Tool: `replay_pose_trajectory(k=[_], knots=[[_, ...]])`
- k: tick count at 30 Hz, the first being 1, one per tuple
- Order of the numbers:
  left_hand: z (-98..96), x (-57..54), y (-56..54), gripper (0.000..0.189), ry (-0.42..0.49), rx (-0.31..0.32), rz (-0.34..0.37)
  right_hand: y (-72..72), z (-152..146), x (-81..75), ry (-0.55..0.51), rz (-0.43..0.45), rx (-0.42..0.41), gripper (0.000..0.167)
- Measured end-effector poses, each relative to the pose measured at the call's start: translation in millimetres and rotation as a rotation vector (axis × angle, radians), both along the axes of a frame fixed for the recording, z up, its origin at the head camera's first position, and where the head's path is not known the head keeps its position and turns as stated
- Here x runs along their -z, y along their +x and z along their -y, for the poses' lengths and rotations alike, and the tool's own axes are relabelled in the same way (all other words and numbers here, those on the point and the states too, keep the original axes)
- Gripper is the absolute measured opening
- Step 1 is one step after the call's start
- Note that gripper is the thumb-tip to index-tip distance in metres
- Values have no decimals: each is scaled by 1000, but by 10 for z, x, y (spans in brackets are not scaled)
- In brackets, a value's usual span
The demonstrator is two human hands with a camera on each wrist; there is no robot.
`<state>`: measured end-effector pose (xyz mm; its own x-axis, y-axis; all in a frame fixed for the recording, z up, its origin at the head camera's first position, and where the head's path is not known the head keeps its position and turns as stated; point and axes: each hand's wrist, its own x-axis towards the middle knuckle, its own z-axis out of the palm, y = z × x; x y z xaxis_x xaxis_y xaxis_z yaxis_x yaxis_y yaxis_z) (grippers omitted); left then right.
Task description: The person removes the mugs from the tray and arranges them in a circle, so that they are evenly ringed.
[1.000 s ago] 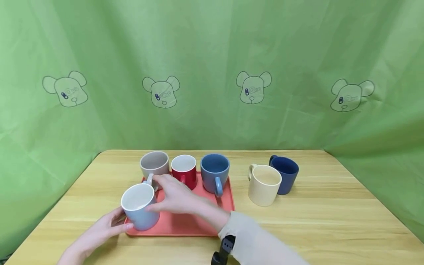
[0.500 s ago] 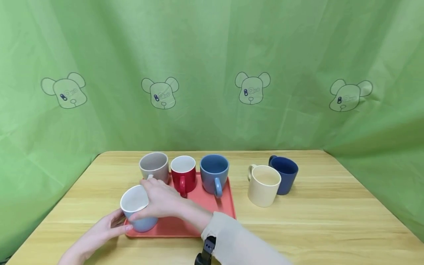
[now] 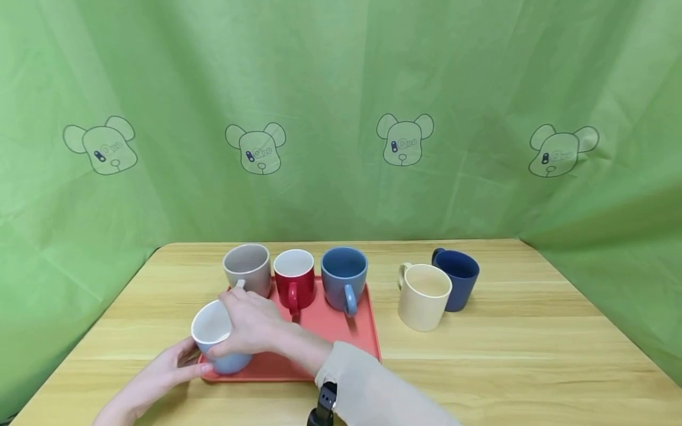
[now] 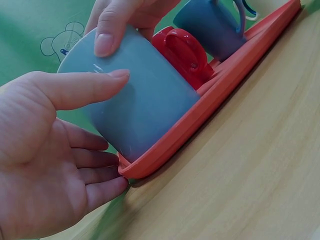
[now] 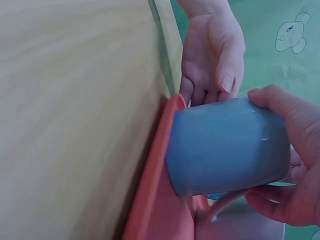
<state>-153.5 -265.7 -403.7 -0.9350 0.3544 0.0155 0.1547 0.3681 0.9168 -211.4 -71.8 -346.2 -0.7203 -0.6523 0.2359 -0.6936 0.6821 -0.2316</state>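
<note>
A light blue mug (image 3: 233, 362) with a white inside stands upright at the front left corner of a red tray (image 3: 341, 337). My right hand (image 3: 253, 322) grips it from the right, thumb across the near side near the rim and fingers round the far side. Its handle is hidden in the head view. At the mug's left, my left hand (image 3: 167, 370) lies with a straight thumb along the mug wall (image 4: 145, 100); its relaxed fingertips (image 4: 112, 192) are at the tray corner. A grey mug (image 3: 253, 278) stands just behind the right hand.
A red mug (image 3: 303, 288) and a blue mug (image 3: 337, 291) stand along the tray's back, handles towards me. Right of the tray, a cream mug (image 3: 421, 310) and a navy mug (image 3: 462, 290) stand on the wooden table (image 3: 533, 355). A green curtain (image 3: 330, 195) hangs behind.
My right hand has moved left onto the light blue mug, its thumb now further across the near wall. The mug has shifted very slightly left. My left hand has stayed nearly still.
</note>
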Motion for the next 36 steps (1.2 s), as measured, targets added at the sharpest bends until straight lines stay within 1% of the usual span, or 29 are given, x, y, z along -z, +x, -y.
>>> replay_pose_trajectory(k=[4,6,11,19,24,29,33,36], knots=[[16,6,-7,67,13,23,-3,16,15,25,-30,-24,-13,71],[17,5,-9,67,11,25,0,15,12,40,-46,-35,-17,73],[18,23,-2,68,9,24,6,18,-24,72,-75,-30,-41,77],[26,7,-2,67,42,38,-10,18,-112,41,-90,-47,-107,79],[23,0,1,70,44,41,-9,38,-176,2,-99,-37,-125,80],[13,-18,-2,73,43,40,6,65,-254,-48,-128,-29,-145,79],[12,-30,-2,75,33,31,28,87,-330,-85,-165,5,-161,76],[15,-40,4,76,34,24,52,109,-404,-110,-196,50,-167,76]])
